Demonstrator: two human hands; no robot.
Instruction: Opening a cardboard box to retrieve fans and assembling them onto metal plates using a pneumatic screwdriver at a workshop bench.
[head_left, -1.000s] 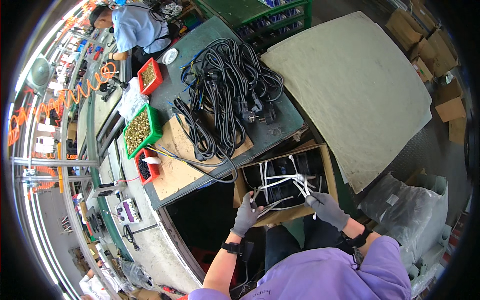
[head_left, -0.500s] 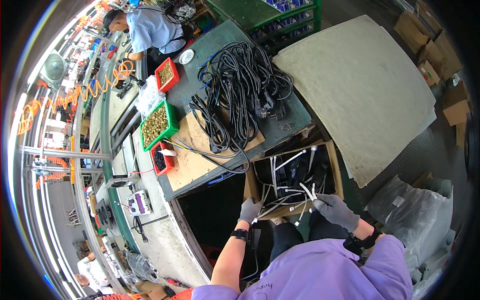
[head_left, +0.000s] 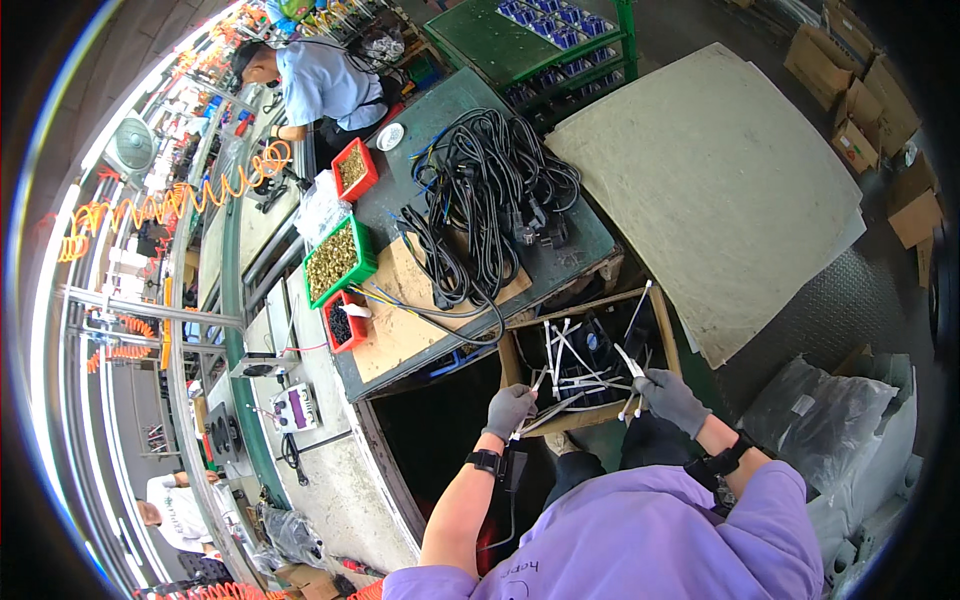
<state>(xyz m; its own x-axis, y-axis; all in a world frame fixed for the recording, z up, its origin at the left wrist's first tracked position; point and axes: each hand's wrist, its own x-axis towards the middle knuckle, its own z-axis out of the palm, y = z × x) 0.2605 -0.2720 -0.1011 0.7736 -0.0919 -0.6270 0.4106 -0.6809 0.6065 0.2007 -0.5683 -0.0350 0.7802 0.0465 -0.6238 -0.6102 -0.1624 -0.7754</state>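
An open cardboard box (head_left: 667, 335) stands in front of me, holding dark blue-black items and a loose spread of thin white leads (head_left: 572, 352) with small white ends. My left hand (head_left: 511, 409), in a grey glove, is closed on a thin white lead at the box's near left corner. My right hand (head_left: 674, 402), also gloved in grey, pinches several white leads above the near right side. Their upper ends stick out past the fingers toward the box's middle. Whether these are wires or plastic ties is too small to tell.
A dark workbench (head_left: 590, 235) ahead carries a heap of black power cords (head_left: 480, 190), a green bin (head_left: 338, 262) of brass-coloured parts and two red bins (head_left: 354, 170). Large grey sheets (head_left: 715, 190) lie at right. A co-worker (head_left: 325, 88) sits at far left.
My left hand has lifted slightly, with a lead in its fingers. The right hand has shifted a little up and left, and the leads in the box lie differently. The whole view has tilted slightly.
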